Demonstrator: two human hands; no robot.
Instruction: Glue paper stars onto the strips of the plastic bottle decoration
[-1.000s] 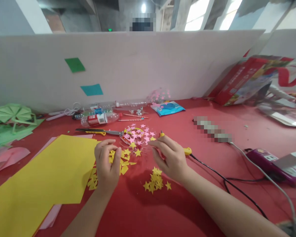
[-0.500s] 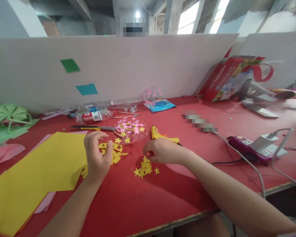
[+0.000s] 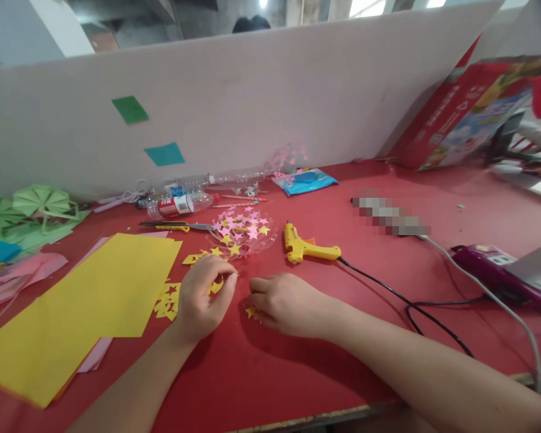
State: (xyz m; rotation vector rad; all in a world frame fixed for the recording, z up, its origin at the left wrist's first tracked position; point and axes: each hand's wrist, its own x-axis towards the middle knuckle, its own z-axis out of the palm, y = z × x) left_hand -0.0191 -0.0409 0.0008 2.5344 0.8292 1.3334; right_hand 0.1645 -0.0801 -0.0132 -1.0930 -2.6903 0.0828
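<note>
The left hand point(image 3: 204, 296) and right hand point(image 3: 285, 305) were held half-curled; any grip could not be made out. One yellow star point(image 3: 249, 313) was partly exposed beside the right hand, one glue gun point(image 3: 314, 249) laid beyond.

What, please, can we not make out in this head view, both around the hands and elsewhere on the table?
- Head view: whatever lies under the right hand, which covers it; one yellow star peeks out.
- Head view: whether the left hand pinches anything; too small and blurred.
- Head view: the markings on the pale strip, hidden by pixelation.
- Head view: the far end of the red carton, cut off by the right edge.
</note>
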